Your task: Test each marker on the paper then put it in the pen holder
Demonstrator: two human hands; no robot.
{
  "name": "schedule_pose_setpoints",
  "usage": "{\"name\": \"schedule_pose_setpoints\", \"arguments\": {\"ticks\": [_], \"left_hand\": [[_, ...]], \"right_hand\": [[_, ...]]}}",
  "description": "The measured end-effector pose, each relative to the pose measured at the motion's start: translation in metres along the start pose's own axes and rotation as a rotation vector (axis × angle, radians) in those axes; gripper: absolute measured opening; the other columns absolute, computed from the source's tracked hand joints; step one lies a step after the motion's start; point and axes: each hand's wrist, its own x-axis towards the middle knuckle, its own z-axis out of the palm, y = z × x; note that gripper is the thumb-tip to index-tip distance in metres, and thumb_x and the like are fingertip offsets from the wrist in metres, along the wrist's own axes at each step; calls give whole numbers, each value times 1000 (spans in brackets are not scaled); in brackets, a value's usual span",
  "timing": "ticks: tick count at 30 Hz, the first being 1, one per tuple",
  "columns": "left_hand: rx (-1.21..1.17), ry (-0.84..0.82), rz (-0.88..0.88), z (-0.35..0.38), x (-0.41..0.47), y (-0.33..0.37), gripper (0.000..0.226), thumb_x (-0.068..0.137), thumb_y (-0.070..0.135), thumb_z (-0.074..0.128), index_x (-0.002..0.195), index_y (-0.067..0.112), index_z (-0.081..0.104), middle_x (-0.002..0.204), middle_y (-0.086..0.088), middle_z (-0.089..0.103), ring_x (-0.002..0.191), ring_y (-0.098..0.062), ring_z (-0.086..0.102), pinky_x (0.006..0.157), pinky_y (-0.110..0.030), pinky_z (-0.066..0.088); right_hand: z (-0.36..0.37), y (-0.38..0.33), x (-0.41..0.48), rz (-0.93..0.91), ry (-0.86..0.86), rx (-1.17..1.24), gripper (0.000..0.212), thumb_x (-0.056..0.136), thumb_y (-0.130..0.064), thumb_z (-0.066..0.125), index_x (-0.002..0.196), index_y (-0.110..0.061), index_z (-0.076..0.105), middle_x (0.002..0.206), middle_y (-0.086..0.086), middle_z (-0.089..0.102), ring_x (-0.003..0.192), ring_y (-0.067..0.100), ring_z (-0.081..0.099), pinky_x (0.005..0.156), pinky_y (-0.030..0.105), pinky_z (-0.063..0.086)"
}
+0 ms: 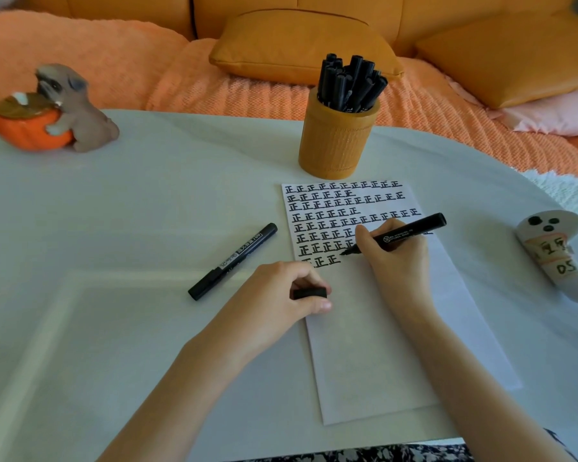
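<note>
Head view: right hand (pixel 394 261) grips marker (pixel 397 235), tip on paper (pixel 381 328); left hand (pixel 281 291) pinches cap (pixel 309 292); pen holder (pixel 336 141) at 12 o'clock of paper.

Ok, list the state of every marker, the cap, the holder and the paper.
Held marker: uncapped, gripped by right hand, tip at the paper.
Cap: off, pinched in left hand.
Loose marker: capped, lying on the table.
Holder: upright, many markers in it.
Paper: flat, upper part covered in marks.
</note>
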Motion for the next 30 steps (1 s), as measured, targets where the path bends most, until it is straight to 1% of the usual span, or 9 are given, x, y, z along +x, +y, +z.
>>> {"name": "schedule_pose_setpoints", "arguments": {"ticks": [5, 7, 10, 18, 20, 24, 27, 28, 30], "left_hand": [[-2, -7, 4, -1, 0, 0, 11, 77, 24, 74, 87, 26, 70, 88, 11, 71, 83, 1, 65, 82, -20, 51], [0, -9, 5, -1, 0, 0, 11, 77, 24, 74, 87, 26, 70, 89, 12, 71, 84, 1, 65, 82, -19, 50], [1, -8, 7, 0, 1, -1, 11, 77, 24, 74, 88, 25, 70, 89, 12, 71, 84, 2, 64, 81, -18, 50], [10, -1, 13, 0, 3, -3, 11, 77, 25, 75, 87, 27, 70, 87, 13, 71, 80, 4, 64, 76, -14, 48], [12, -1, 12, 0, 3, -3, 12, 76, 25, 75, 87, 27, 70, 87, 13, 71, 80, 3, 64, 75, -13, 48], [13, -2, 10, 0, 3, -3, 11, 76, 26, 75, 86, 28, 70, 88, 12, 71, 82, 2, 65, 79, -18, 50], [18, -5, 7, 0, 3, -3, 12, 77, 26, 74, 87, 28, 70, 88, 13, 71, 81, 3, 64, 77, -15, 48], [21, -6, 7, 0, 3, -3, 12, 77, 26, 74, 88, 28, 70, 88, 13, 71, 81, 3, 64, 76, -14, 48], [22, -7, 10, 0, 2, -3, 12, 77, 26, 74, 88, 28, 70, 89, 13, 71, 82, 4, 64, 77, -14, 48]], "right_hand": [[0, 1, 1, -1, 47, -16, 27, 84, -16, 65, 63, -8, 51, 50, -9, 46, 46, 0, 43, 46, 11, 32], [-1, 1, 1, 6, 42, -12, 27, 84, -16, 65, 63, -9, 50, 47, -10, 47, 45, 0, 44, 46, 11, 32], [-2, 0, 0, 18, 31, 17, 30, 85, -15, 64, 60, -14, 47, 40, -18, 47, 44, -1, 45, 46, 9, 33], [-2, -2, -1, -6, -5, 13, 29, 85, -13, 63, 61, -10, 48, 42, -19, 46, 45, -3, 43, 47, 8, 32], [-1, -2, 0, -9, 2, 8, 27, 84, -12, 63, 62, -8, 47, 45, -15, 46, 45, -1, 42, 47, 9, 32], [-1, -1, 0, 3, 8, 6, 23, 80, -9, 62, 65, -1, 47, 56, 1, 48, 48, 4, 38, 45, 13, 29], [-2, -2, 0, 14, 0, 4, 24, 79, -6, 61, 63, -6, 44, 47, -11, 43, 45, 4, 35, 43, 13, 27], [-2, -2, -1, 14, -1, 6, 24, 79, -6, 61, 62, -8, 44, 47, -11, 44, 46, 4, 35, 42, 12, 27], [-2, -3, -1, 10, 0, 9, 25, 78, -5, 61, 61, -9, 44, 53, -1, 48, 48, 4, 37, 43, 12, 28]]}}
